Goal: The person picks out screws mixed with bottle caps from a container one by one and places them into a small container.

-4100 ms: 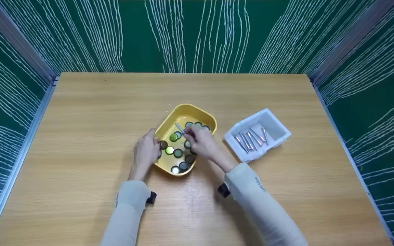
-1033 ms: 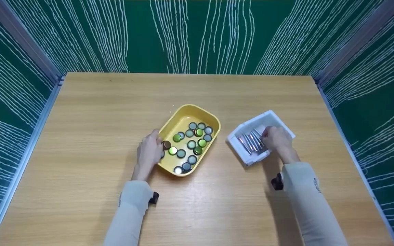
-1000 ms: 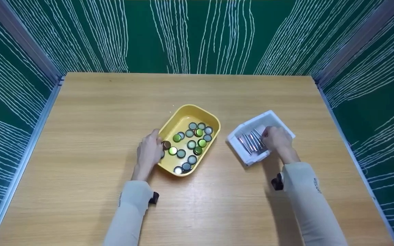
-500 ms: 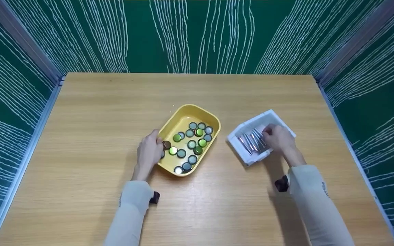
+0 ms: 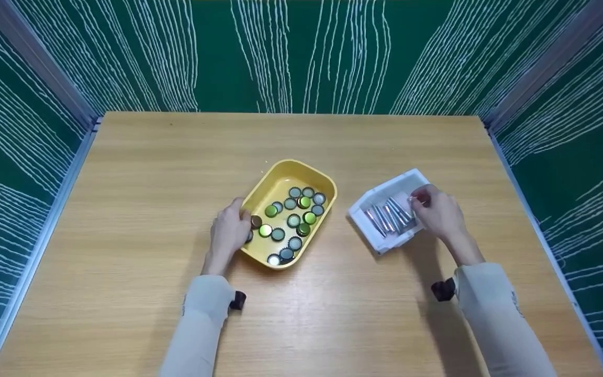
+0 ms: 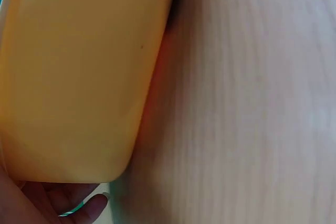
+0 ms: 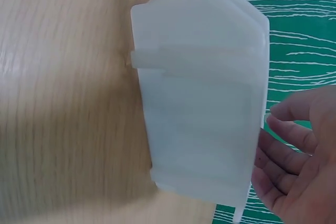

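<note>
My left hand grips the left rim of a yellow tub; the left wrist view shows the tub's outer wall with curled fingers at its end. Inside lie green, grey and dark bottle caps, some of them stacked. To the right, a white bin holds several slim silvery metal tubes. My right hand is at that bin's right rim, thumb and index tips close together over the inside. Something pale shows at those fingertips; I cannot tell whether it is held.
Both containers stand on a wooden table, a hand's width apart. Green panels with white streaks rise behind it and at both sides. Tiny white specks lie beside the tub's far left edge.
Earlier my right hand pinched a silvery tube over the yellow tub. It then reached into the white bin, and has since drawn back rightward to its rim. My left hand has stayed on the tub.
</note>
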Demonstrator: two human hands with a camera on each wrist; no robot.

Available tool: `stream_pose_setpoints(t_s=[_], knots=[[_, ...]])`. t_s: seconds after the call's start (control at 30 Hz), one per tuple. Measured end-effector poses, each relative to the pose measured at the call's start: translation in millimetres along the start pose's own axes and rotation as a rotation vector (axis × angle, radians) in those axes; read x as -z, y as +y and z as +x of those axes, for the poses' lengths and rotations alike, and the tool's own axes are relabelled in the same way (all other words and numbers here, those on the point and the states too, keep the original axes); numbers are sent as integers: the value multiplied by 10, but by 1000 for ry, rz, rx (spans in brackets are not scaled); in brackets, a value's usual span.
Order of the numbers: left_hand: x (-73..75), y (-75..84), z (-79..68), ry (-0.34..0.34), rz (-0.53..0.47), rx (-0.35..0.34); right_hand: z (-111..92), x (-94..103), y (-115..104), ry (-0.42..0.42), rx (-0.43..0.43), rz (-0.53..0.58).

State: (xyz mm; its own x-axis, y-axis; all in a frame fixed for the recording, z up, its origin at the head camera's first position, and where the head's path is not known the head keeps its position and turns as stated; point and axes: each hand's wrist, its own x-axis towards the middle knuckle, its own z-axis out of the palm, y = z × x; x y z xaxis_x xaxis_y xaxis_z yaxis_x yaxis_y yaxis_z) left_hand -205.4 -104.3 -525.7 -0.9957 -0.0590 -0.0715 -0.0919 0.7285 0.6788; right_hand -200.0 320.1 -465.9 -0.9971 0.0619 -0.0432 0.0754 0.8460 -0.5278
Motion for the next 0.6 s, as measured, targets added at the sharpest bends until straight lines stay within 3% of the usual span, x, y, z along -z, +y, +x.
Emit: stream_pose_setpoints(t_s=[0.37,0.47,0.6], knots=[[184,63,-12,-212,-131,69,-65,82,-70,58,73,70],[248,55,-21,-209,-148,77,-97,105,-102,32,63,74],[320,47,-34,-155,-121,66,-145,126,-133,26,73,43]])
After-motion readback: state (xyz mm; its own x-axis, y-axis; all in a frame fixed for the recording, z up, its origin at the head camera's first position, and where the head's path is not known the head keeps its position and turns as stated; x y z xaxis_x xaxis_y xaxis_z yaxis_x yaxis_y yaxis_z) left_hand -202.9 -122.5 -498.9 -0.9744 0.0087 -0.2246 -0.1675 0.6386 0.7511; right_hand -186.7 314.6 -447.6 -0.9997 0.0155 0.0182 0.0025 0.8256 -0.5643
